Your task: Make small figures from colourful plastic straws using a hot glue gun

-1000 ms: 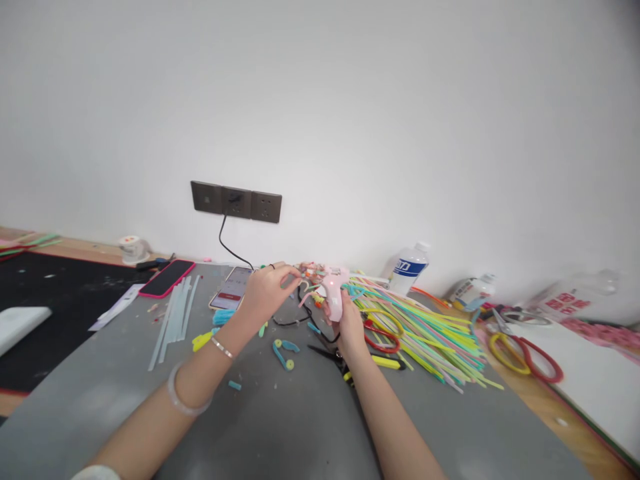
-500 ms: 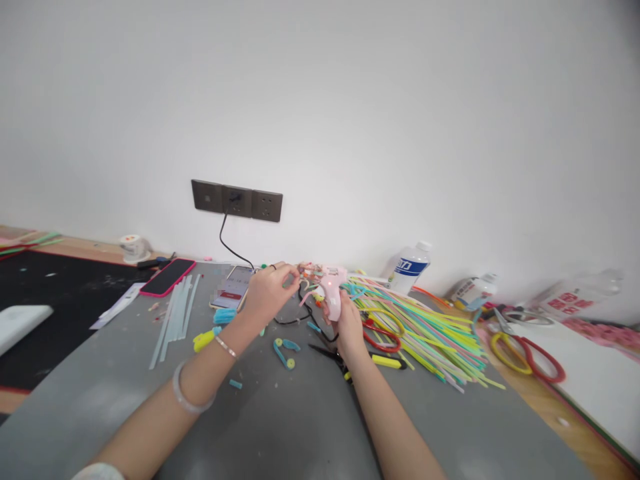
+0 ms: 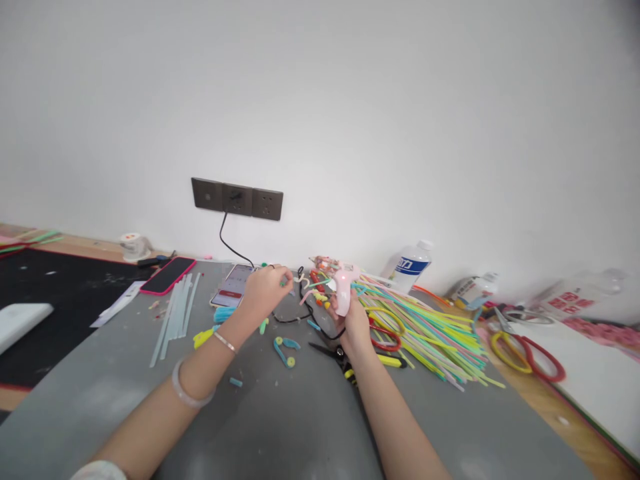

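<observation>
My right hand [image 3: 354, 320] is wrapped round the handle of a pink hot glue gun [image 3: 344, 293], whose nozzle end points away over small bits on the table. To its left, my left hand [image 3: 267, 291] is closed in a pinch with a small green piece [image 3: 283, 282] at the fingertips. A gap separates this hand from the glue gun. Between and below the hands lie a black cord [image 3: 293, 320] and a bent blue piece with yellow ends [image 3: 286, 353]. Black-and-yellow pliers [image 3: 341, 357] rest beside my right wrist.
Colourful pipe cleaners [image 3: 430, 333] spread at right, with red-and-yellow scissors [image 3: 387, 333] partly under them. Glue sticks [image 3: 175, 317] and a pink-cased phone [image 3: 169, 275] lie left. A white bottle [image 3: 411, 267] stands by the wall. More scissors [image 3: 525, 353] lie far right.
The glue gun in my right hand has moved slightly right and tilted, away from my left hand. My left hand has shifted a little left, and the gap between them is wider.
</observation>
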`<state>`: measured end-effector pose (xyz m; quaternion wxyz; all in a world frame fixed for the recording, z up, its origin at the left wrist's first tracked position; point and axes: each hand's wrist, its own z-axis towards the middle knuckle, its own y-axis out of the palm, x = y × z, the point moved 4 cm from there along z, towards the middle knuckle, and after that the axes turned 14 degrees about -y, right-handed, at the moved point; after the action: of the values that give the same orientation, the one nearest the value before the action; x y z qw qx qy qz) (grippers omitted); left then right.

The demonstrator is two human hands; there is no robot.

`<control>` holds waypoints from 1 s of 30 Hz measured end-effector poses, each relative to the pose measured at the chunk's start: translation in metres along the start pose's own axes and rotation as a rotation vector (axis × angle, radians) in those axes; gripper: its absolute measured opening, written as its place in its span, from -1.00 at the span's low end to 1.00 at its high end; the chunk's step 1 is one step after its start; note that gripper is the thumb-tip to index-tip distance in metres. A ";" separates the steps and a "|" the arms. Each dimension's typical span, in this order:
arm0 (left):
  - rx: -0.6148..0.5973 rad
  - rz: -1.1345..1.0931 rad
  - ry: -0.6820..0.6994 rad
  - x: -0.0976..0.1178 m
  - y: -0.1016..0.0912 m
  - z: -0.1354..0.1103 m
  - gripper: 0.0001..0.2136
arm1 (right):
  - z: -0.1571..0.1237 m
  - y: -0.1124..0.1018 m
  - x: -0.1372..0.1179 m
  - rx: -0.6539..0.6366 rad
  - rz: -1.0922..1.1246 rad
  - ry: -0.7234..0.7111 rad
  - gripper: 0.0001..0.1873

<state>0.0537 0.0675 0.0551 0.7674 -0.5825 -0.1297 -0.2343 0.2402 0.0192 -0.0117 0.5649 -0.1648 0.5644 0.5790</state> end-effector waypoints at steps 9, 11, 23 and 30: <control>-0.130 -0.103 -0.168 -0.029 0.015 0.011 -0.86 | -0.001 0.002 -0.001 -0.016 0.023 0.034 -0.64; -0.127 -0.212 -0.184 -0.026 0.011 0.013 -0.90 | -0.001 0.003 -0.002 -0.021 0.021 0.039 -0.64; -0.535 -1.158 -0.336 0.000 0.039 0.000 -0.43 | -0.005 0.016 -0.006 -0.098 0.021 0.009 -0.56; -0.616 -1.421 -0.400 0.006 0.047 -0.005 -0.52 | -0.006 0.017 -0.008 -0.092 -0.031 -0.030 -0.54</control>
<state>0.0828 0.0715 0.0172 0.2014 -0.5772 -0.5344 -0.5837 0.2253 0.0150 0.0005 0.5742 -0.1908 0.5258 0.5979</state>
